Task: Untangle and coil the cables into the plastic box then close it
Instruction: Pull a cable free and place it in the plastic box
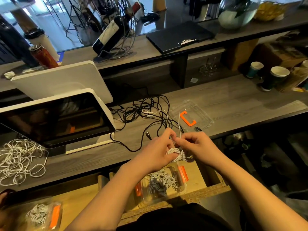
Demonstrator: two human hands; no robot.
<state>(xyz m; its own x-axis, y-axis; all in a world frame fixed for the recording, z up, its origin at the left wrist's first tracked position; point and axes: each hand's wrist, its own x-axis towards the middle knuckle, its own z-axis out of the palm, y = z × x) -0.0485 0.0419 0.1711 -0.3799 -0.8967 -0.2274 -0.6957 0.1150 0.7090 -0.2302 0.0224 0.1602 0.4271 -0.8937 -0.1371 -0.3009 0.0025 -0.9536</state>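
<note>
My left hand (158, 147) grips a small coil of white braided cable (177, 155) above the counter's front edge. My right hand (196, 145) pinches the free strand of that white cable just above the coil; the strand runs up toward the clear lid (205, 120) with an orange clasp (187, 118). A tangle of black cables (146, 107) lies on the counter behind my hands. Below my hands, an open clear plastic box (181, 191) with orange clips holds several coiled grey and white cables.
A white screen on a stand (55, 117) fills the left of the counter, with a loose heap of white cable (18, 160) beside it. A second clear box (41, 214) with cables sits at lower left. Paper cups (275, 77) stand at the far right.
</note>
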